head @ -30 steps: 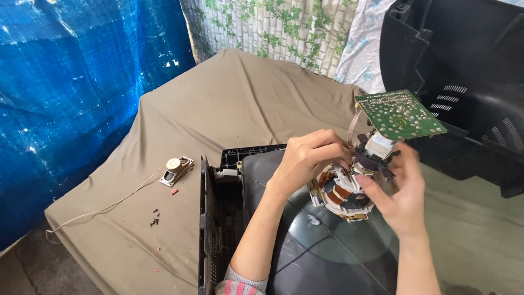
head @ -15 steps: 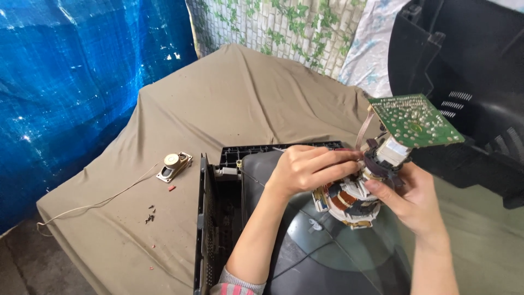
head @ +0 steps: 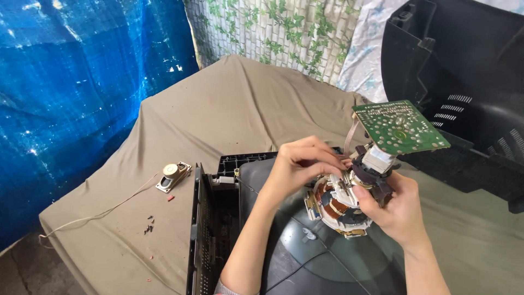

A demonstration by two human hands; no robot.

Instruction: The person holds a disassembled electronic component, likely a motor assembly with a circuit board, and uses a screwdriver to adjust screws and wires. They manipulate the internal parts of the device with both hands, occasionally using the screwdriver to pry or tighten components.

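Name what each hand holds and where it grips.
Both hands are on the coil yoke at the tube's neck: right hand around its right side, left hand fingertips pinching its top. A firm grip cannot be confirmed.

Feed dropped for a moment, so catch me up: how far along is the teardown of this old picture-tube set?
Done: the black rear cover is off and lies behind, and a small speaker with its wire lies loose on the cloth. In hand: the left hand and right hand work at the copper coil yoke on the tube neck, under the green circuit board. Left: yoke, board and grey tube remain joined.
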